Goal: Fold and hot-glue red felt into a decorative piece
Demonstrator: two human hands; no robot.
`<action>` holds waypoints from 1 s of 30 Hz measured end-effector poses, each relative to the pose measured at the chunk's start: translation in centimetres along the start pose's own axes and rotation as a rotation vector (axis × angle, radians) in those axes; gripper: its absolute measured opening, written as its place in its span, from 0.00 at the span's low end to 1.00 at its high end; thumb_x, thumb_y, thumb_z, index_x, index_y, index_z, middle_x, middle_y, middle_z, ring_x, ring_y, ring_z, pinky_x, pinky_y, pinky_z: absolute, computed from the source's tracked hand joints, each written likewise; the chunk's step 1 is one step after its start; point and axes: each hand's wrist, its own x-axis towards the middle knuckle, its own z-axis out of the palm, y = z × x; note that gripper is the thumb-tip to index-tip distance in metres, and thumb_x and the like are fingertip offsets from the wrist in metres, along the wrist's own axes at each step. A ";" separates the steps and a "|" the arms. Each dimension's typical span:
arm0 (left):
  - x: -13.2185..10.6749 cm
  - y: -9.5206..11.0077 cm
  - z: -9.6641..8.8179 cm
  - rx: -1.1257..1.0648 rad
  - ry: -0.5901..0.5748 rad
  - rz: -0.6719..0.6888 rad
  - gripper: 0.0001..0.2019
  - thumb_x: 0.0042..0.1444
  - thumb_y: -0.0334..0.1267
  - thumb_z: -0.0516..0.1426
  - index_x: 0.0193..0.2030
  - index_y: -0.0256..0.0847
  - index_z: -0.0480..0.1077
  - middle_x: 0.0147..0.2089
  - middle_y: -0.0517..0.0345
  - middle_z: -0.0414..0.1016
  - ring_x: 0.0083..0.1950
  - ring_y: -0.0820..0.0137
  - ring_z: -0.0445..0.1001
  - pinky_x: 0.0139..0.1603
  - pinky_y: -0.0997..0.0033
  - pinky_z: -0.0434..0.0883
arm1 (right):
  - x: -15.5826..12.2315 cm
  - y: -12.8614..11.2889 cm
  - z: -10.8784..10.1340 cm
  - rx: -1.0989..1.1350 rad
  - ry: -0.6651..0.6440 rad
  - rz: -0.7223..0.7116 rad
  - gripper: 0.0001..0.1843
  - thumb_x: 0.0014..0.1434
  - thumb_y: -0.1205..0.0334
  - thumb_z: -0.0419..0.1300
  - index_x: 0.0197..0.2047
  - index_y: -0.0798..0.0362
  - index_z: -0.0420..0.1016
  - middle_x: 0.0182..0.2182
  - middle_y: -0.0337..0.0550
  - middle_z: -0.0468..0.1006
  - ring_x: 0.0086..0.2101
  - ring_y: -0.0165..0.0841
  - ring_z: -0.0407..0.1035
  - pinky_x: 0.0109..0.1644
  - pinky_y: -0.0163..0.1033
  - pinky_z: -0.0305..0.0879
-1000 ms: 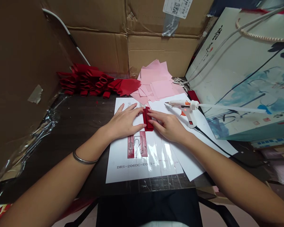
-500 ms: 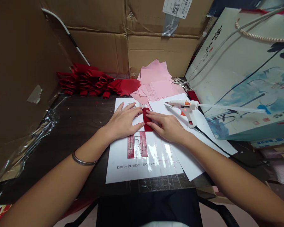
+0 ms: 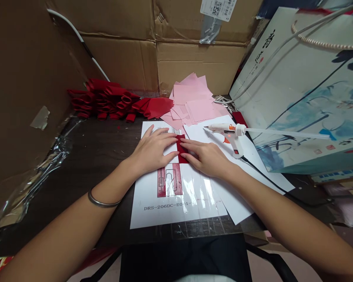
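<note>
The red fabric strip lies on a white printed sheet, held between both hands, and I see it slightly tilted from the vertical of my view. My left hand is open and flat on the sheet, its fingertips reaching the strip's left edge. My right hand is also open and flat, its fingers lying over the strip's right edge. Neither hand is closed; the strip is pressed from both sides, not pinched. A metal bangle circles the left wrist. Just below the strip, the sheet shows a printed diagram with two red bars, under clear glossy film. To the right, near the right hand, a white hot glue gun lies on a second white sheet, with a long glue stick in its rear. Beyond the sheets are loose pink paper squares and a heap of folded red fabric loops, both on a dark table. Cardboard boxes stand behind.
</note>
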 end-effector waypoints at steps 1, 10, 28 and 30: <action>0.0 0.0 0.0 0.002 0.000 0.001 0.20 0.62 0.45 0.53 0.58 0.43 0.70 0.62 0.56 0.71 0.67 0.54 0.61 0.71 0.41 0.47 | 0.0 0.0 0.0 -0.004 -0.001 0.001 0.22 0.67 0.57 0.50 0.60 0.52 0.72 0.60 0.44 0.71 0.54 0.44 0.72 0.55 0.53 0.71; 0.0 0.2 -0.1 0.019 -0.031 0.018 0.19 0.63 0.44 0.52 0.58 0.44 0.70 0.62 0.57 0.72 0.67 0.53 0.60 0.71 0.39 0.45 | 0.0 -0.1 0.1 -0.032 0.002 0.028 0.22 0.67 0.56 0.50 0.60 0.50 0.72 0.61 0.43 0.70 0.52 0.44 0.73 0.54 0.54 0.72; 0.3 0.9 -0.1 0.100 -0.122 0.025 0.23 0.63 0.33 0.44 0.62 0.42 0.65 0.65 0.57 0.69 0.72 0.60 0.55 0.72 0.46 0.44 | -0.6 -0.6 -1.0 -0.190 -0.130 -0.057 0.27 0.62 0.63 0.47 0.63 0.55 0.68 0.62 0.42 0.69 0.43 0.43 0.77 0.41 0.49 0.71; 0.3 0.9 0.0 0.110 -0.120 0.031 0.23 0.62 0.32 0.44 0.61 0.42 0.67 0.64 0.58 0.69 0.72 0.61 0.55 0.72 0.46 0.44 | -0.8 -0.9 -1.2 -0.225 -0.152 -0.069 0.27 0.61 0.64 0.48 0.62 0.56 0.68 0.62 0.43 0.68 0.41 0.42 0.77 0.38 0.47 0.69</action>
